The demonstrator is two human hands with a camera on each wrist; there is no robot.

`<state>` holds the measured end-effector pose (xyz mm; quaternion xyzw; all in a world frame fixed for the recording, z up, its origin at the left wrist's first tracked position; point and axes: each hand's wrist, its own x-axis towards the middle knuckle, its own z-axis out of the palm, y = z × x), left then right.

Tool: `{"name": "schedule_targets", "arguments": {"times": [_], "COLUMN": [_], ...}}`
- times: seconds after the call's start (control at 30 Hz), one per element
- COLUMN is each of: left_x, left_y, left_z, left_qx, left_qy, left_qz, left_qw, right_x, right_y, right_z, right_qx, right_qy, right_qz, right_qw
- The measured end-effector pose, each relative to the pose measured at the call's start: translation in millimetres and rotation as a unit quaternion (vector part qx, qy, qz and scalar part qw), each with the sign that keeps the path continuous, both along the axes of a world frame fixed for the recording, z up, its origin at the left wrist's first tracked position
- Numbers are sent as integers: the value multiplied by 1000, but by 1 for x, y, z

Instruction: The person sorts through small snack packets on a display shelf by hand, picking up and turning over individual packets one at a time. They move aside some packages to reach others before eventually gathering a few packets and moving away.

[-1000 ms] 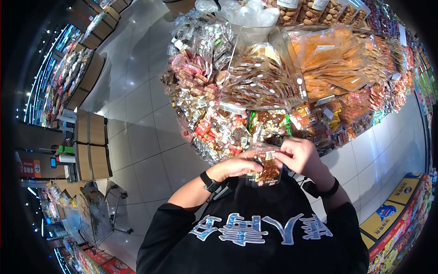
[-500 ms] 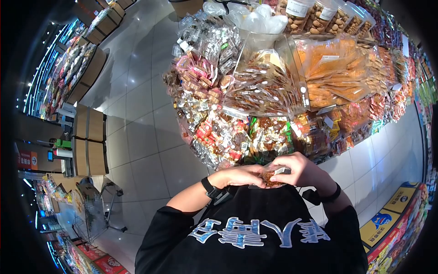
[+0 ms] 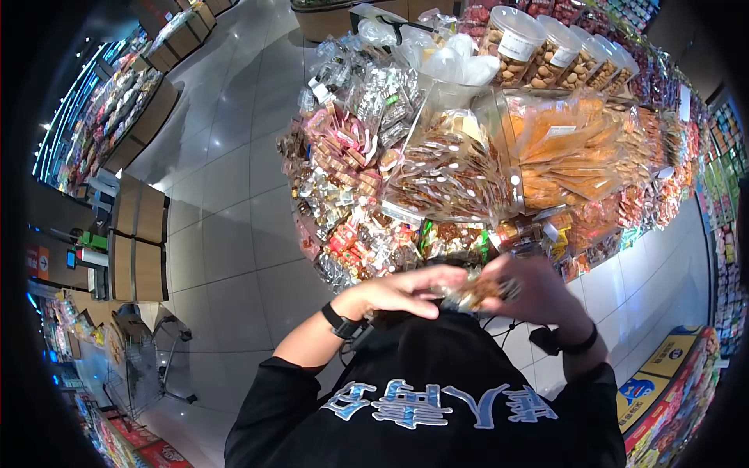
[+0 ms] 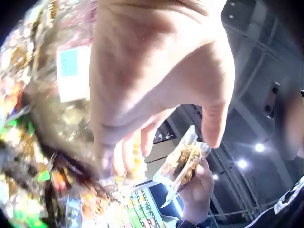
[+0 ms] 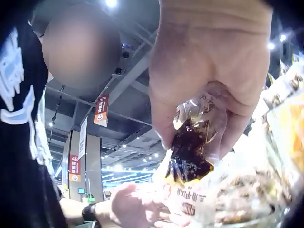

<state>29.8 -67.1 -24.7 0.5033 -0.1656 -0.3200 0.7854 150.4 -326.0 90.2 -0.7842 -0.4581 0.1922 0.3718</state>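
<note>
A clear snack packet (image 3: 476, 292) with dark brown pieces inside is gripped by my right hand (image 3: 538, 290), in front of the chest. In the right wrist view the thumb and fingers close round the packet (image 5: 189, 154), which is bent and has printed lettering on its lower part. My left hand (image 3: 402, 292) lies just beside it, its fingers stretched out and the thumb apart. Seen from the left wrist, a gap shows between the left hand (image 4: 161, 71) and the packet (image 4: 183, 159).
Ahead stands a display heaped with wrapped sweets (image 3: 363, 242), bags of dark strips (image 3: 449, 171), orange snack bags (image 3: 566, 148) and nut tubs (image 3: 515, 47). A shopping trolley (image 3: 144, 363) stands on the tiled floor (image 3: 222, 257) at left. A shelf (image 3: 663, 374) is at right.
Both hands held the packet earlier, facing up. It was then bunched between them, and now the left hand has let go while the right keeps it. The head view has shifted slightly.
</note>
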Motion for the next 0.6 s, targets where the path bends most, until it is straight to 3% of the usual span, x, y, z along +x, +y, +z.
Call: {"name": "schedule_targets", "arguments": {"times": [0.03,0.1,0.17,0.23,0.3,0.43,0.6], "left_x": [15,28,48,63,85,128,170], "left_y": [9,19,22,16,9,-2,-1], "left_z": [3,31,47,59,58,47,26], "left_qx": [-19,135,322,417,474,552,637], "left_qy": [-82,-163,-335,-381,-399,-433,-393], "left_qz": [107,238,344,408,447,473,421], "left_qw": [991,948,816,717,645,533,512], "right_x": [9,22,44,63,87,105,128], "right_y": [2,15,31,49,63,92,110], "right_z": [5,33,39,49,44,38,22], "right_qx": [42,70,80,104,103,114,119], "right_qy": [-26,-1,-154,-196,-257,-238,-284], "right_qz": [-43,-163,-210,-212,-210,-218,-223], "right_qw": [998,984,962,952,938,940,925]}}
